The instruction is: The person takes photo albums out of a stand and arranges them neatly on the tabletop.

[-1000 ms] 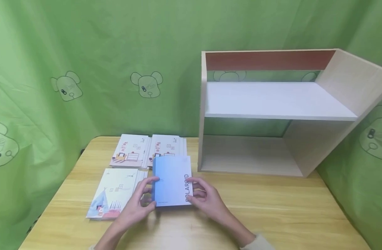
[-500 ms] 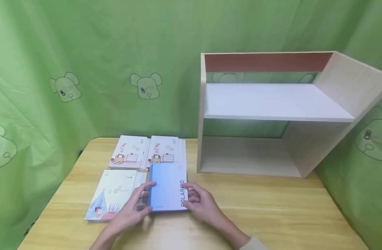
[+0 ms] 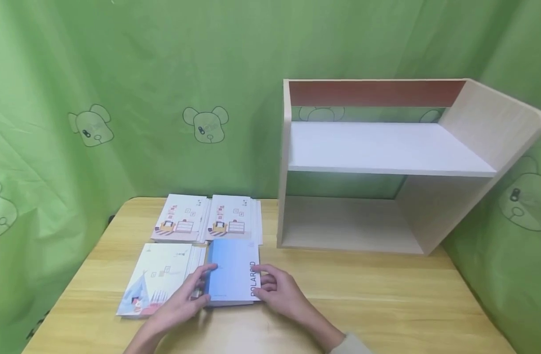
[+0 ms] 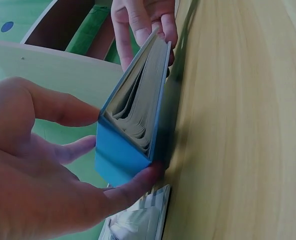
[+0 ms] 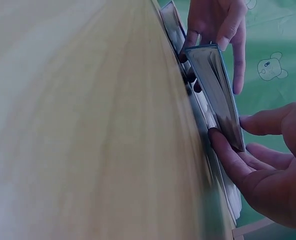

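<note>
A blue photo album (image 3: 232, 275) lettered POLAROID is held by both hands, cover up, in front of the bookshelf's left end. My left hand (image 3: 182, 300) grips its spine side, and my right hand (image 3: 281, 295) pinches the opposite edge. In the left wrist view the thick blue spine (image 4: 119, 155) sits between thumb and fingers, and the pages (image 4: 143, 95) fan between the covers. From the right wrist view, the album (image 5: 215, 90) narrows towards the right hand's fingertips. Its underside is hidden in the head view.
White illustrated albums lie at the left: one pile (image 3: 182, 219) and another (image 3: 229, 219) at the back, a third (image 3: 155, 278) nearer. A two-level wooden bookshelf (image 3: 350, 221) stands at the back right of the table (image 3: 363, 305). Green curtain (image 3: 142, 64) surrounds it.
Both hands have brought the blue photo album down and nearer, slightly left. The back right white pile now shows more fully. The head view has shifted slightly.
</note>
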### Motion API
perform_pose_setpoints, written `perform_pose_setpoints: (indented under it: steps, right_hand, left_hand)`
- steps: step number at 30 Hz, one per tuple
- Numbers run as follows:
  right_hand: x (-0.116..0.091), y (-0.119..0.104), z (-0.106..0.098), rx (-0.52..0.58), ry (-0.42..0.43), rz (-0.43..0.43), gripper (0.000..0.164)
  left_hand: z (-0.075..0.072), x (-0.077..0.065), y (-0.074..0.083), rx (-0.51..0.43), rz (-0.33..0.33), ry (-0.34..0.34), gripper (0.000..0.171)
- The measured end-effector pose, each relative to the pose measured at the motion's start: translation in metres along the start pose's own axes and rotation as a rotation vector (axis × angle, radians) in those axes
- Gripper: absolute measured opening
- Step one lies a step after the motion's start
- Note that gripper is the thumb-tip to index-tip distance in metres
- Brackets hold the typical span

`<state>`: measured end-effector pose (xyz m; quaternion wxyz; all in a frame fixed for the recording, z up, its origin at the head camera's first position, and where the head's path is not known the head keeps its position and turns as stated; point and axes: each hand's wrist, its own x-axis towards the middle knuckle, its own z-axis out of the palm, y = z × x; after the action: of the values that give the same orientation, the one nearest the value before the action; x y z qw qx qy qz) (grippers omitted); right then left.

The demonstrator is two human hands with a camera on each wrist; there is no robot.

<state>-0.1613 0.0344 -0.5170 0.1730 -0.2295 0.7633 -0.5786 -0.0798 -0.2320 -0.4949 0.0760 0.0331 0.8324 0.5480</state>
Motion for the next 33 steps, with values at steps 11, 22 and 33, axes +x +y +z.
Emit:
perform_pose_setpoints:
  steps: [11,22,33]
  right_hand:
    - [0.006,-0.004,-0.003,-0.089,0.003,0.031,0.050]
    - [0.014,-0.006,-0.005,-0.054,-0.066,0.052,0.052]
    - [0.023,-0.014,0.000,-0.139,-0.029,0.056,0.051]
  left_hand:
    - [-0.001,0.004,0.003,0.051,0.002,0.002,0.066]
    - [0.001,0.007,-0.001,0.079,-0.021,0.037,0.066]
    - [-0.001,0.011,-0.003,0.107,0.034,0.045,0.070]
